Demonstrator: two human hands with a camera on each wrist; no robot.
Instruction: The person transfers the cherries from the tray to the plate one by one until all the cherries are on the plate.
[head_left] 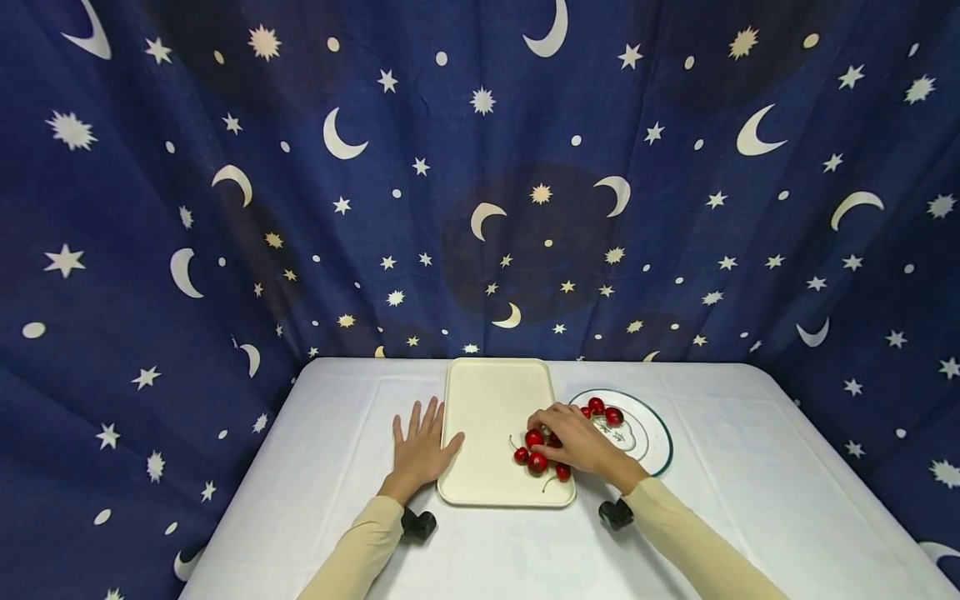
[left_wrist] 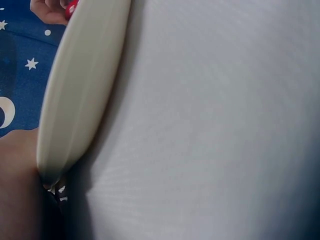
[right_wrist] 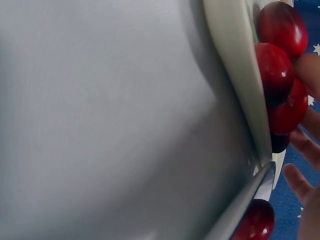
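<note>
A cream rectangular tray (head_left: 487,400) lies on the table with several red cherries (head_left: 537,463) grouped at its right side. My right hand (head_left: 577,437) reaches over the tray's right edge and pinches a cherry (head_left: 534,438) between thumb and fingers. Close up in the right wrist view, cherries (right_wrist: 283,30) crowd against the thumb. To the right is a round white plate (head_left: 651,429) with a dark green rim, holding a few more cherries (head_left: 613,416). My left hand (head_left: 420,452) rests with spread fingers beside the tray, its thumb lying over the left rim.
A white cloth covers the table (head_left: 750,500). Behind it hangs a dark blue curtain (head_left: 420,225) with moons and stars. Black wrist cameras (head_left: 617,514) sit under both wrists. The plate stands close to the tray's right edge.
</note>
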